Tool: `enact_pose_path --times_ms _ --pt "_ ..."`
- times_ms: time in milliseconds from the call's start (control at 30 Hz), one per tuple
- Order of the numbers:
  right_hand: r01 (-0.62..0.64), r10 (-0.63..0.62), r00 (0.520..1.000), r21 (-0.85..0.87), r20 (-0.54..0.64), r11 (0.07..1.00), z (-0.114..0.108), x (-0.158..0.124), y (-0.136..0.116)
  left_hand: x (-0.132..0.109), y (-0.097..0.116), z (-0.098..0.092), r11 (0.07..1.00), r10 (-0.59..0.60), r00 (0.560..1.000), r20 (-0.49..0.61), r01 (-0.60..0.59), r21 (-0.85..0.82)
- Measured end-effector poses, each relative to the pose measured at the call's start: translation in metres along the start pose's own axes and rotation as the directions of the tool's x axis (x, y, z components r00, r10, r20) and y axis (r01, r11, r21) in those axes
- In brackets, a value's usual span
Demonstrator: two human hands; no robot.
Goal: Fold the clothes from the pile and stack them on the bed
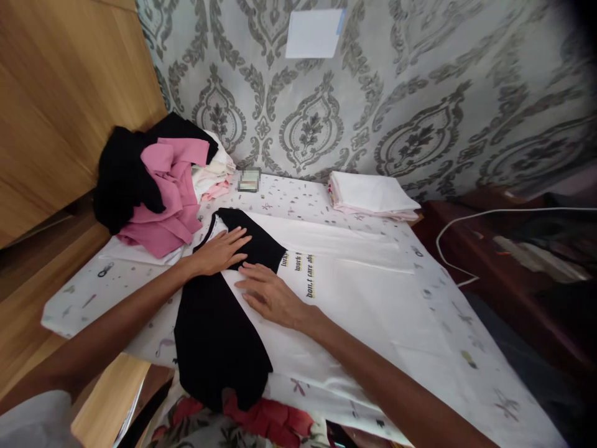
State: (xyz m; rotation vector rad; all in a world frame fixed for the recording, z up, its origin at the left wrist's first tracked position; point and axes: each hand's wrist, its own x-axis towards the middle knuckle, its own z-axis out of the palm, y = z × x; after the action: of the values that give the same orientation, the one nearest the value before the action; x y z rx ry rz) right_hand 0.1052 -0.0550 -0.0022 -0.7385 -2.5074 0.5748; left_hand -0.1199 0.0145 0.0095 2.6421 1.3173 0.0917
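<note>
A white T-shirt point(354, 280) with black sleeves and printed lettering lies spread flat on the cloth-covered table point(466, 348). My left hand point(222, 249) lies flat, fingers stretched out, on the black shoulder part near the collar. My right hand point(268, 294) rests flat beside it, fingers spread, on the white chest just below the black sleeve. Neither hand holds anything. The other black sleeve point(219, 342) hangs toward the table's near edge.
A heap of pink and black clothes point(153, 180) sits at the table's far left. A folded white stack point(373, 196) lies at the back by the patterned wall. A wooden panel point(56, 93) stands left; a white cable point(466, 230) runs at the right.
</note>
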Motion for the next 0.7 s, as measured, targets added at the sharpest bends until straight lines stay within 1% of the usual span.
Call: enact_pose_path --times_ms 100,167,233,300,367,400,467,533,567,633,700 --pt "-0.015 0.015 0.998 0.007 0.065 1.000 -0.005 -0.019 -0.006 -0.006 0.001 0.003 0.998 -0.044 0.998 0.051 0.042 0.043" --pt "-0.037 0.035 0.997 0.022 0.070 0.999 -0.011 -0.032 -0.010 -0.007 0.001 0.001 0.997 -0.055 0.997 0.063 0.051 0.062" --pt "-0.063 0.061 0.997 0.044 0.045 0.997 -0.019 -0.047 -0.015 -0.009 0.002 -0.003 0.996 -0.058 0.996 0.062 0.053 0.076" --pt "-0.096 0.096 0.995 0.065 -0.001 0.993 -0.027 -0.066 -0.020 -0.013 0.003 -0.007 0.995 -0.048 0.998 0.037 0.045 0.088" --pt "-0.157 0.162 0.985 0.079 -0.062 0.984 -0.037 -0.089 -0.025 -0.019 0.004 -0.011 0.995 -0.022 1.000 -0.012 0.023 0.100" --pt "-0.207 0.215 0.972 0.082 -0.097 0.975 -0.042 -0.103 -0.028 -0.023 0.005 -0.014 0.995 -0.005 0.999 -0.042 0.009 0.104" --pt "-0.331 0.340 0.924 0.080 -0.174 0.940 -0.053 -0.133 -0.035 -0.034 0.012 -0.020 0.995 0.030 0.995 -0.096 -0.020 0.100" --pt "-0.461 0.462 0.849 0.067 -0.258 0.885 -0.062 -0.168 -0.043 -0.048 0.026 -0.026 0.995 0.086 0.991 -0.099 -0.081 0.057" --pt "-0.521 0.512 0.805 0.055 -0.302 0.852 -0.065 -0.186 -0.048 -0.057 0.036 -0.029 0.992 0.128 0.989 -0.076 -0.127 0.016" --pt "-0.631 0.583 0.707 0.015 -0.399 0.776 -0.066 -0.221 -0.057 -0.081 0.057 -0.030 0.966 0.243 0.970 0.024 -0.240 -0.097" --pt "-0.719 0.606 0.619 -0.049 -0.500 0.694 -0.061 -0.254 -0.066 -0.108 0.074 -0.024 0.936 0.330 0.939 0.097 -0.312 -0.166"
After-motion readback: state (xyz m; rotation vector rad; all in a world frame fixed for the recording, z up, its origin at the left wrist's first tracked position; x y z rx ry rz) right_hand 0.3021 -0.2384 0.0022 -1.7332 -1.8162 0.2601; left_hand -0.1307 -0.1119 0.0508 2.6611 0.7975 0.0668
